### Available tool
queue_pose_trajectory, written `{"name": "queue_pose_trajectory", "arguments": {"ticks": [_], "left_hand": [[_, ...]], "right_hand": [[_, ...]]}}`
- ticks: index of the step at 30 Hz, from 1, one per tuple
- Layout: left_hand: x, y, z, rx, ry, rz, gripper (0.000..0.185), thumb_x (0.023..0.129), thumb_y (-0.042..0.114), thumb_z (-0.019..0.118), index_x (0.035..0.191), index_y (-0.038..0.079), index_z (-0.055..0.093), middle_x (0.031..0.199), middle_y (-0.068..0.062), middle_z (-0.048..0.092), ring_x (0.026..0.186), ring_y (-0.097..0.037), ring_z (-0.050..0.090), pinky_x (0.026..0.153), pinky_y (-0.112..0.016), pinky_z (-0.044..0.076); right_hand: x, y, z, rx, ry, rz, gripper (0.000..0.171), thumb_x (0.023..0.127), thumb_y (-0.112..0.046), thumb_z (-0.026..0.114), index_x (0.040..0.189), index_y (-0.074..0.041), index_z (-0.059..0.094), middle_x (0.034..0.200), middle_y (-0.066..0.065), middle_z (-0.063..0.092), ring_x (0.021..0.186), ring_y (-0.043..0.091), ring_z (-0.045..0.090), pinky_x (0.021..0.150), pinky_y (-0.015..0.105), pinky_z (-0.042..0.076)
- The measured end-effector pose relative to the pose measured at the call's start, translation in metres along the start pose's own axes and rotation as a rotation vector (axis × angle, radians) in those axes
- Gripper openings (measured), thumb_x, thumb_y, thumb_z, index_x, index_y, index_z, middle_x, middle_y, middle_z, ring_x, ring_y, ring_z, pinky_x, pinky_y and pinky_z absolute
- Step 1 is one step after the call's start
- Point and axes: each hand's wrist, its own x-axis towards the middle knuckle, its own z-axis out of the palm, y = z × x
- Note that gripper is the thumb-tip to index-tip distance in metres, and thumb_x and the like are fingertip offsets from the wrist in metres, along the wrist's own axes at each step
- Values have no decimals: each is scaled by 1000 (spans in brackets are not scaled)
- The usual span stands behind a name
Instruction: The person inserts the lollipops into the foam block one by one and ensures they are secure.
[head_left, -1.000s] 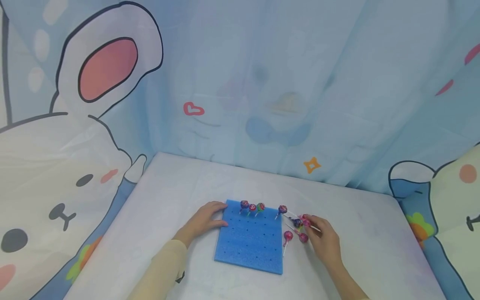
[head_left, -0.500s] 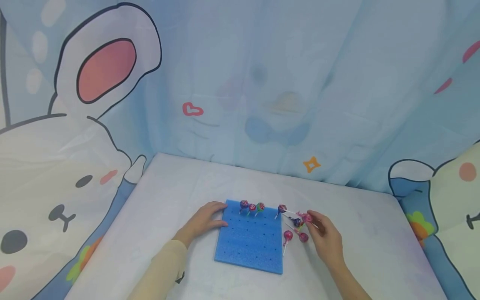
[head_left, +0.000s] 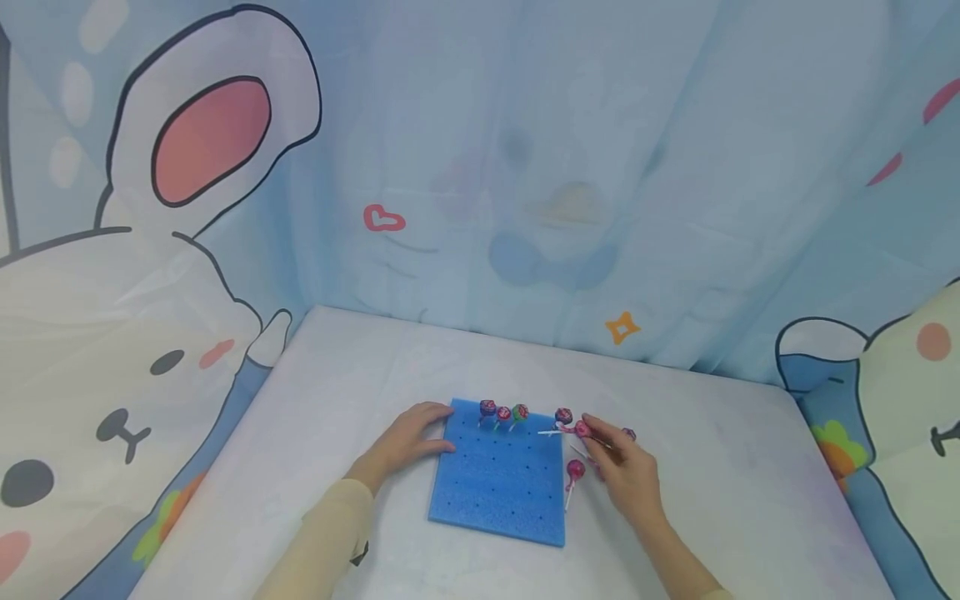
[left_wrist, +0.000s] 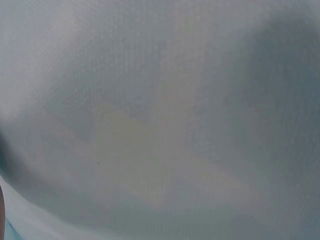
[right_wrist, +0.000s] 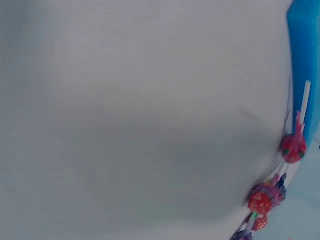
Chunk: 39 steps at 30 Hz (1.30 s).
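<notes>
My left hand [head_left: 412,437] rests at the left edge of a blue foam board [head_left: 498,479] with rows of small holes, thumb and fingers spread along it. Three lollipops stand upright in its far row: a purple one [head_left: 487,407], a red one [head_left: 503,412] and a green-and-red one [head_left: 521,412]. A dark purple lollipop [head_left: 563,415] stands at the far right corner. My right hand [head_left: 628,471] pinches a pink lollipop [head_left: 582,428] by its head, its stick pointing left over the board's right side. The left wrist view shows only blurred cloth.
Another pink lollipop [head_left: 575,469] lies by the board's right edge. More lollipops lie under and behind my right hand, partly hidden; a purple head [head_left: 628,434] shows past it. In the right wrist view, a red-wrapped lollipop [right_wrist: 260,201] lies among others on the white cloth.
My right hand has lifted the pink lollipop from the pile and carried it left to the board's right edge. The left hand and the board have stayed put.
</notes>
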Motion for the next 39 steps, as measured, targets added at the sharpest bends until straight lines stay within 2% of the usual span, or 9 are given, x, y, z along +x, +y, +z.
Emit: {"name": "queue_pose_trajectory", "arguments": {"ticks": [6, 9, 17, 25, 33, 39], "left_hand": [[1, -1, 1, 5, 0, 1, 62, 88, 40, 71, 140, 12, 52, 143, -7, 51, 137, -28, 40, 115, -46, 32], [1, -2, 1, 5, -3, -1, 62, 88, 40, 71, 141, 12, 52, 143, -7, 51, 137, -28, 40, 115, -47, 32], [1, -4, 2, 13, -1, 2, 62, 88, 42, 71, 140, 13, 53, 142, -7, 52, 137, -28, 41, 115, -46, 32], [2, -5, 1, 16, 10, 18, 62, 87, 39, 73, 139, 12, 54, 141, -8, 53, 136, -28, 42, 115, -44, 33], [4, -7, 2, 25, 13, 34, 62, 87, 39, 73, 139, 9, 54, 140, -10, 53, 135, -29, 44, 114, -45, 34], [4, -6, 2, 23, 27, 54, 61, 87, 36, 74, 137, 7, 55, 139, -11, 54, 133, -30, 45, 113, -47, 35]], "right_hand": [[9, -9, 17, -11, -8, -183, 39, 86, 4, 70, 123, -7, 68, 119, 8, 69, 107, 23, 67, 83, 9, 49], [13, -16, 27, -20, -25, -254, 41, 83, 7, 72, 122, -5, 68, 120, 9, 69, 110, 28, 65, 86, 9, 47], [17, -34, 52, -62, -80, -305, 41, 83, 4, 74, 122, -7, 69, 122, 6, 68, 113, 23, 64, 91, 13, 47], [20, -46, 72, -79, -90, -384, 41, 81, 4, 75, 121, -6, 69, 123, 7, 67, 115, 24, 63, 91, 36, 53], [21, -52, 90, -80, -108, -430, 38, 82, 3, 75, 119, -5, 70, 121, 7, 68, 113, 24, 64, 91, 39, 54], [22, -56, 99, -109, -135, -420, 37, 85, -1, 74, 121, -9, 70, 123, 5, 67, 113, 23, 64, 93, 38, 54]]}}
